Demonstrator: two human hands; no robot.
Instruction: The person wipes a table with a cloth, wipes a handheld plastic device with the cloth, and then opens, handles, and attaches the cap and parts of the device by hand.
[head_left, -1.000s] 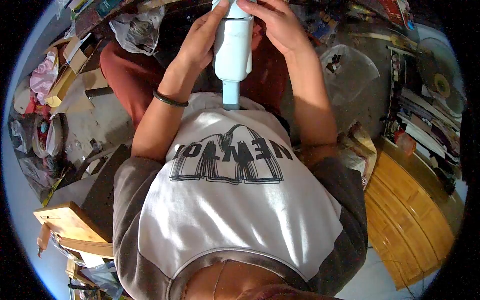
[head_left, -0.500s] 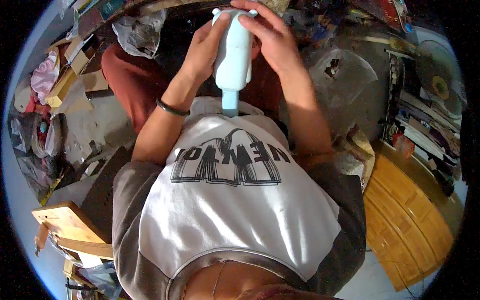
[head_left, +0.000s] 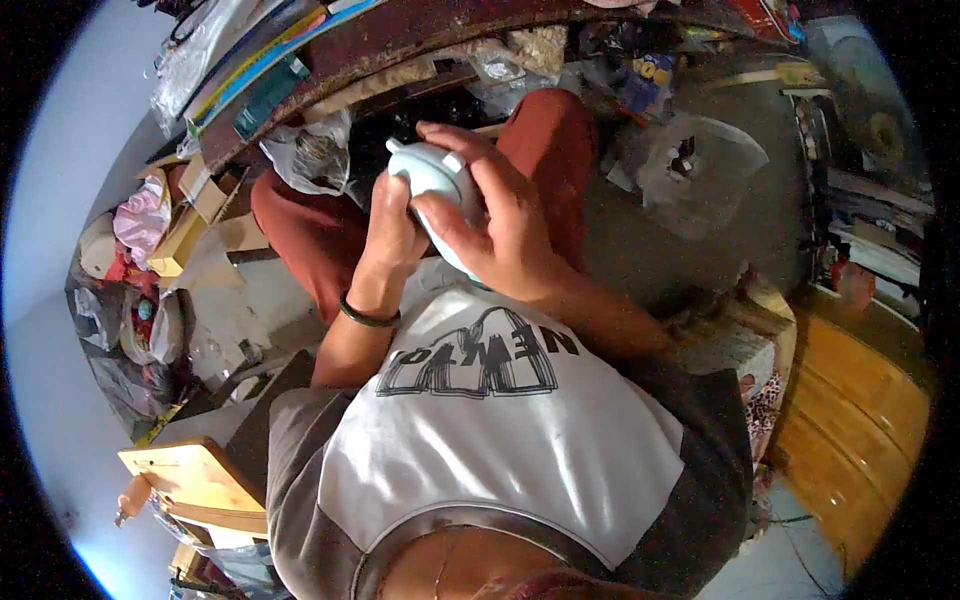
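Both my hands are wrapped round a pale mint, smooth, rounded object [head_left: 430, 170] with small ear-like knobs at its top end; its exact kind is not clear. It is held tilted above my lap, in front of my white-fronted shirt [head_left: 480, 440]. My left hand [head_left: 391, 225], with a dark band at the wrist, grips its left side, the thumb near the top. My right hand [head_left: 495, 215] covers its right side, with the thumb across the front and the fingers behind the knobbed end. Much of its lower part is hidden by my right hand.
My bent knees in rust-red trousers [head_left: 548, 150] are beyond my hands. A clear plastic bag [head_left: 705, 175] lies on the floor to the right, near a wooden panel [head_left: 850, 420]. Boxes and a pink bag [head_left: 143, 217] are at left. A dark shelf edge [head_left: 400, 50] crosses the far side.
The mint object has come lower and leans to the left, its knobbed end now facing me more. My right hand has wrapped across its front. The view has shifted, showing more of the far shelf.
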